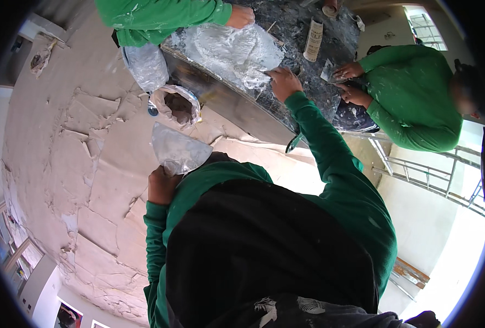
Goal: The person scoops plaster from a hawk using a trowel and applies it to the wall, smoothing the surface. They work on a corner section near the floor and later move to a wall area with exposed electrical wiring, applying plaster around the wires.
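Note:
My left hand point(163, 183) is closed on the lower edge of a whitish, translucent half-round plastic piece point(179, 148), held out over the floor by my side. Whether it is a bowl or a flat sheet, I cannot tell. My right hand point(284, 83) reaches over the dark table, fingers closed on a small tool point(266, 72) that looks like a putty knife; its blade is mostly hidden. That tool's tip is at the near edge of a spread heap of wet white plaster point(237, 48). On the heap's far side rests another person's hand point(241, 17).
At the right, a person in green holds a scraper point(328, 71) with both hands. A pale printed tube point(313, 40) lies on the table point(286, 123). An open sack point(178, 105) and a plastic bag point(145, 66) stand beside it. Torn, wrinkled paper point(89, 180) covers the floor.

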Demonstrator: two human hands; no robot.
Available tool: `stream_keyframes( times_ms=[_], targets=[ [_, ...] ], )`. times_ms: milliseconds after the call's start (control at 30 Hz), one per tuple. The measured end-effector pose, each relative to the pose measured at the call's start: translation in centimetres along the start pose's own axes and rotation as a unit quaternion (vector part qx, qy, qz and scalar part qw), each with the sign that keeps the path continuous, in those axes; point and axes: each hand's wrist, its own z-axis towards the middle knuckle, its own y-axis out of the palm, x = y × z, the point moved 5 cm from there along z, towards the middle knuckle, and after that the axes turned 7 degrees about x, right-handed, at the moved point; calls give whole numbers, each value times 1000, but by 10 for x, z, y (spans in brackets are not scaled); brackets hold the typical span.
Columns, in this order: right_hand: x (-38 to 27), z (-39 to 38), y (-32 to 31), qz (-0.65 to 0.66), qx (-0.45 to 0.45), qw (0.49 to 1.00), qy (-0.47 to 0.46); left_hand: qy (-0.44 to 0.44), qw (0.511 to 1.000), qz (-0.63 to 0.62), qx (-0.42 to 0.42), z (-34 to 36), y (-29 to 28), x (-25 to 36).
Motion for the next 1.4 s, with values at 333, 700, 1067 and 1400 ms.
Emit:
stream_keyframes(
  times_ms=[333,700,1067,1400],
  targets=[
    [14,18,17,-8,-77,997,3,-7,1000,0,-15,0,5,6],
    [4,-21,25,-11,-150,988,-46,-15,1000,-3,27,-4,0,3],
    [11,21,17,-61,-221,973,37,13,1000,6,10,0,5,5],
    [-39,7,-30,565,4,794,227,-17,995,-85,-59,31,11,28]
  ],
)
